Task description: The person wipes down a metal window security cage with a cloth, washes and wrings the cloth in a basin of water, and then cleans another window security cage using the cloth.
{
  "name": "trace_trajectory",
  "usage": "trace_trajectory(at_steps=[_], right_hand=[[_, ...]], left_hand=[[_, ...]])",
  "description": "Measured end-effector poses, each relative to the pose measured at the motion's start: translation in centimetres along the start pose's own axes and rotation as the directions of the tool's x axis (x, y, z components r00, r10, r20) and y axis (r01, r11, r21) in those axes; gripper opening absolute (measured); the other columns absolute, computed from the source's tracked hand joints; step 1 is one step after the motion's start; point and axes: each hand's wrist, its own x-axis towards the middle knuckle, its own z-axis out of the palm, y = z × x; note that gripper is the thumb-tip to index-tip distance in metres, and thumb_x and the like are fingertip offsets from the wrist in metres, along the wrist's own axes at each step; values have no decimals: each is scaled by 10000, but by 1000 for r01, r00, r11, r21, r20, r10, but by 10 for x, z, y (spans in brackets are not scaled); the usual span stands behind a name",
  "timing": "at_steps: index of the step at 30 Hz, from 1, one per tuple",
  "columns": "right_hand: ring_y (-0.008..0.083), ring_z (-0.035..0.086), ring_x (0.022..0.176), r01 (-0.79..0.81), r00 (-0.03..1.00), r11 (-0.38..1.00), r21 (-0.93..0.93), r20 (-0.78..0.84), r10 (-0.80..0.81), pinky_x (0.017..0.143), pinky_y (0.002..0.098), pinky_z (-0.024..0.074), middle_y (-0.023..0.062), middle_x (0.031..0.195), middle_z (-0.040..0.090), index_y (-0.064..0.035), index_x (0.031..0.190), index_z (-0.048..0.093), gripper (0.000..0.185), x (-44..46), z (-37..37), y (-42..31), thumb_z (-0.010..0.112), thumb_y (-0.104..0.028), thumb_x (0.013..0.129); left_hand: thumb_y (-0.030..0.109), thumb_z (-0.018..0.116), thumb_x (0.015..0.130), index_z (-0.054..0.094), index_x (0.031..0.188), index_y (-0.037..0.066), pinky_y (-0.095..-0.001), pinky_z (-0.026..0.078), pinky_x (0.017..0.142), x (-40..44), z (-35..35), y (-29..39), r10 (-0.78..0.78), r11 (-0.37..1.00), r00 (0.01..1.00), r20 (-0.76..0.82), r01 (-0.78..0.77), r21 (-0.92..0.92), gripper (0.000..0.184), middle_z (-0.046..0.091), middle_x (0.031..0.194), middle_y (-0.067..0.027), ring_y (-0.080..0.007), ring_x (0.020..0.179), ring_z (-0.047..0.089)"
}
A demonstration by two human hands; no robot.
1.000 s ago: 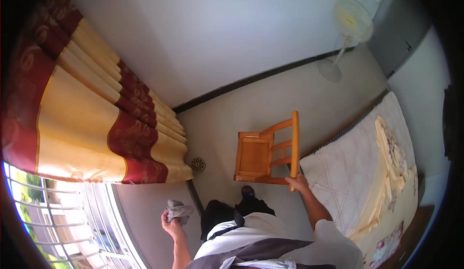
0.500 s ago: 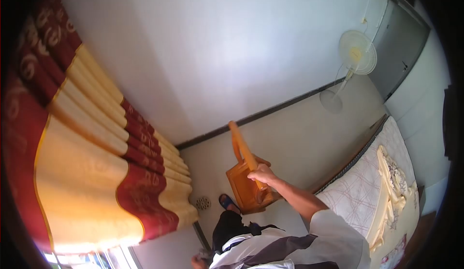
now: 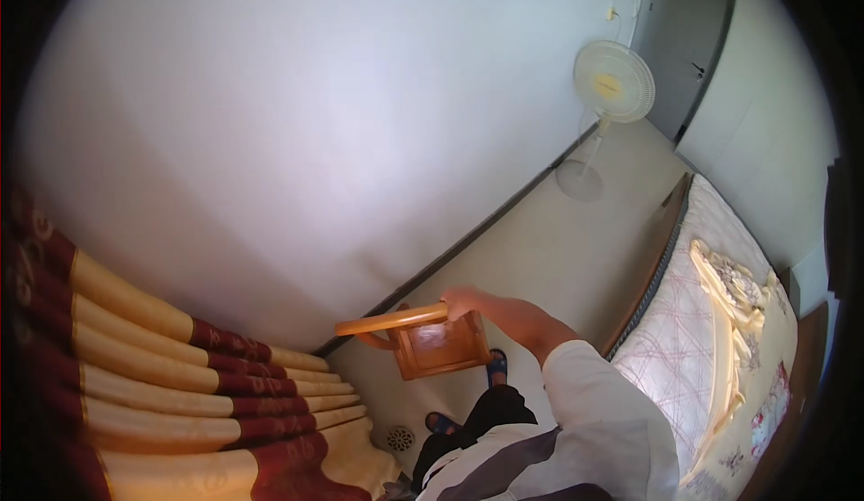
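Observation:
My right hand (image 3: 461, 303) is closed around the end of the top rail of an orange-brown wooden chair (image 3: 441, 346). The chair's backrest is toward the wall side and its square seat faces up beside my feet. My left hand is not clearly visible; at the bottom edge, by my dark trousers, a bit of grey cloth (image 3: 396, 490) shows. Blue sandals (image 3: 441, 424) are on my feet, just below the chair.
A bed (image 3: 661, 339) with a pale quilt and yellow cloth stands at the right. A standing fan (image 3: 614, 82) is near the grey door (image 3: 679, 51). Red and gold curtains (image 3: 162, 402) hang at the lower left. A round floor drain (image 3: 400, 438) lies near them.
The chair has turned and moved left to the wall with my right hand on it. My left hand and its grey cloth have dropped toward the bottom edge. The view has swung round.

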Motion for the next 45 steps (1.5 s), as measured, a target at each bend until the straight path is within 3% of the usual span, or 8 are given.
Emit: trace_trajectory(at_steps=[7, 16, 29, 34, 37, 39, 41, 45], right_hand=[[299, 593, 980, -133, 961, 906, -401, -276, 19, 889, 448, 427, 125, 997, 638, -111, 949, 670, 177, 99, -54, 37, 583, -124, 796], [304, 477, 1025, 60, 748, 979, -197, -640, -175, 1009, 424, 299, 123, 935, 535, -75, 960, 633, 204, 200, -59, 71, 528, -63, 786], [271, 449, 1139, 168, 776, 953, -253, -562, -286, 1001, 380, 349, 125, 1124, 504, -35, 1200, 512, 372, 199, -61, 82, 499, -82, 832], [364, 526, 1052, 314, 697, 892, 325, -717, 16, 874, 436, 436, 223, 1082, 555, -16, 1148, 535, 331, 165, -10, 100, 436, -18, 831], [411, 561, 981, 166, 928, 884, 436, -372, 9, 828, 466, 450, 249, 1063, 593, -48, 1134, 581, 328, 56, 3, 124, 436, -168, 866], [374, 562, 1050, 331, 623, 788, 520, -747, 231, 923, 448, 436, 228, 1107, 599, -70, 1180, 569, 370, 52, 113, 166, 456, -193, 849], [340, 560, 1090, -337, 915, 783, 523, -14, 403, 981, 425, 409, 195, 1124, 614, -68, 1146, 613, 399, -17, 123, 219, 505, -189, 782], [340, 645, 798, -588, 654, 688, 426, -250, 714, 748, 447, 519, 145, 790, 659, -112, 716, 669, 147, -98, 223, 324, 595, -229, 668]], left_hand=[[-56, 546, 710, 599, 971, -13, -324, 487, 740, 6, 34, 85, -103, 994, 994, -43, 101, -45, 270, 621, 873, -89, -195, 797, 594], [-48, 552, 719, 596, 987, -13, -324, 488, 743, 22, 72, 187, -238, 970, 967, -90, 231, -78, 274, 621, 884, -90, -195, 802, 595], [-37, 561, 731, 590, 1010, -13, -325, 489, 746, 47, 105, 239, -279, 940, 958, 64, 286, -184, 282, 620, 900, -91, -194, 810, 595], [-33, 564, 736, 588, 1019, -13, -325, 489, 747, 115, 148, 267, -165, 958, 934, 317, 228, -173, 285, 620, 906, -91, -194, 813, 595], [-30, 566, 739, 587, 1025, -13, -325, 490, 748, 142, 216, 299, -88, 963, 858, 507, 204, -178, 287, 619, 909, -92, -194, 815, 595], [-28, 568, 741, 586, 1028, -13, -325, 490, 749, 153, 252, 327, -38, 965, 809, 586, 182, -189, 288, 619, 912, -92, -194, 816, 595], [-27, 569, 743, 586, 1032, -13, -325, 490, 749, 162, 290, 358, 8, 971, 753, 658, 151, -186, 290, 619, 914, -92, -194, 817, 595], [-23, 572, 746, 584, 1039, -13, -325, 490, 750, 149, 360, 413, 52, 980, 637, 769, 116, -162, 293, 619, 919, -92, -194, 819, 595]])
